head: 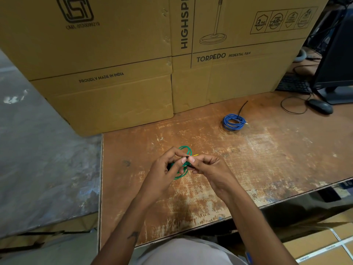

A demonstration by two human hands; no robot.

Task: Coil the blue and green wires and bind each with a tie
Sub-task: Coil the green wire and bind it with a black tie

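Green wire (183, 165) is coiled and held just above the desk (248, 159) near its front-left part, both my hands closed on it: left hand (164, 169) grips the bundle, right hand (206, 167) pinches a small black tie (188, 157) at the top, thumbs nearly touching. I judge it light and springy, loops will fan out if released, so hold across all strands right at the tie point. Blue coil (233, 121) lies well apart toward the desk's back edge near the boxes (114, 73), black tie tail sticking out, looks bound.
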